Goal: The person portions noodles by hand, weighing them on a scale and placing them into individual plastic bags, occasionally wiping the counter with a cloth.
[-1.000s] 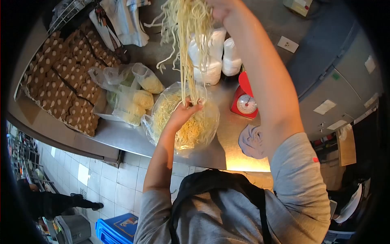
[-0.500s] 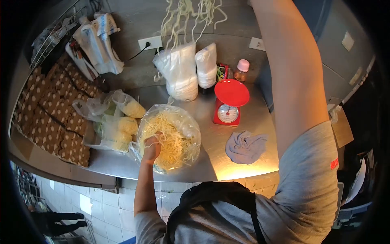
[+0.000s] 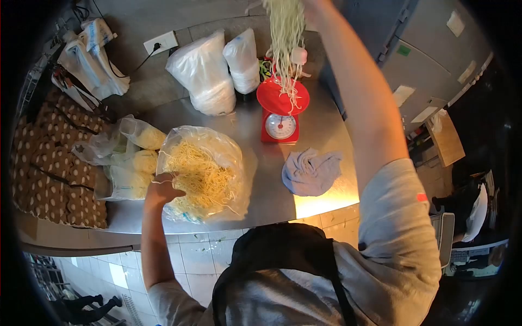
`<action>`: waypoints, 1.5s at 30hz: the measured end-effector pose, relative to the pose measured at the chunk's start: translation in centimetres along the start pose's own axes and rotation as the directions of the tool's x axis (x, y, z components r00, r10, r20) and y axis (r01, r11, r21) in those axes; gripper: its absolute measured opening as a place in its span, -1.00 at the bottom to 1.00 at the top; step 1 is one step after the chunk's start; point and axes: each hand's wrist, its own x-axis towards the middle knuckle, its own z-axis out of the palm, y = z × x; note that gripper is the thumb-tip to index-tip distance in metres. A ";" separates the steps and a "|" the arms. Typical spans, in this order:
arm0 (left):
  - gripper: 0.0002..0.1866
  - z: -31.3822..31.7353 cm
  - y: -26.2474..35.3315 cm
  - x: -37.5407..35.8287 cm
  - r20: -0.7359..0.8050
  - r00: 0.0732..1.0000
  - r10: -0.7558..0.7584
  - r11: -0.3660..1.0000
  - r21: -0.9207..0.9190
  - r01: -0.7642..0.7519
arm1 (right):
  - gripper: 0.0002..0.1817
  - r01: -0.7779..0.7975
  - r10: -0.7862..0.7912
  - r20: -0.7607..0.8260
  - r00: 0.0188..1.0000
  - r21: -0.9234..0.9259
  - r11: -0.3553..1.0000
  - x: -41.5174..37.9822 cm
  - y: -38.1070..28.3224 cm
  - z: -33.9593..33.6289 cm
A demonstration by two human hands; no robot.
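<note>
Long pale noodles (image 3: pixel 286 41) hang in a bunch from my right hand (image 3: pixel 314 6), which is raised at the top edge and partly cut off. Their lower ends dangle over the red dish (image 3: pixel 267 98) of a kitchen scale (image 3: pixel 280 128), some seeming to touch it. My left hand (image 3: pixel 162 190) rests at the near left rim of a clear plastic bag (image 3: pixel 231 155), thumb and fingers apart. Inside that bag lies a heap of loose yellow noodles (image 3: pixel 198 174).
Filled smaller bags (image 3: pixel 144 162) stand left of the big bag, beside a brown dotted cloth (image 3: pixel 54 168). White plastic packs (image 3: pixel 209 76) lean at the wall. A blue-grey rag (image 3: pixel 311 171) lies right on the steel counter (image 3: pixel 261 190). Another person's legs (image 3: pixel 89 309) show lower left.
My right hand has brought the hanging noodles from above the white packs over to the scale. My left hand has come out of the noodle heap to the bag's rim. The view has shifted.
</note>
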 end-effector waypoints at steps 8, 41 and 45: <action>-0.75 -2.1 0.5 0.9 0.006 0.971 0.238 0.950 0.208 -0.234 | -0.26 -0.174 0.349 0.083 0.933 -0.748 0.641 -12.3 18.7 -4.8; -0.52 10.3 11.7 -5.5 -0.376 0.787 0.489 0.870 0.276 -0.409 | -0.82 0.336 0.383 0.764 0.519 -0.594 0.731 -18.7 21.8 8.3; -0.79 11.3 9.9 -5.0 -0.449 0.817 0.362 0.909 -0.025 -0.416 | -0.74 0.302 0.473 0.706 0.528 -0.676 0.672 -23.9 36.2 9.8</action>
